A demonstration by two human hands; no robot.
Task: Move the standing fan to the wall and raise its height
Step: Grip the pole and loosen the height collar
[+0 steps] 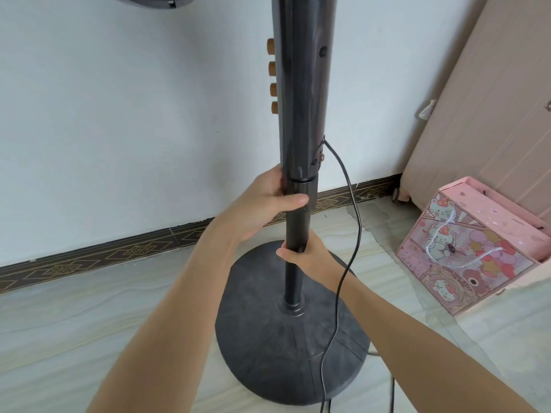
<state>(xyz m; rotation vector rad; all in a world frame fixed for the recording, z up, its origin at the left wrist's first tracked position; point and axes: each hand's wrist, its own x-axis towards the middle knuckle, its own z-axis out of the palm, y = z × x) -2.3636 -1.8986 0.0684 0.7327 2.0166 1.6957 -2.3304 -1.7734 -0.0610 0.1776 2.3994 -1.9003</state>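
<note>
White wall (pixel 119 114) sits right behind the standing fan (pixel 301 99), so the move looks done. Your left hand (pixel 265 204) grips the collar, your right hand (pixel 307 254) clutches the lower pole; raising it is what's left.

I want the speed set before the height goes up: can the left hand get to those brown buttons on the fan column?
Probably yes. The left hand grips the pole at the collar directly below the brown buttons, which stick out on the column's left side with only bare wall behind them. It would have to release its grip first.
</note>
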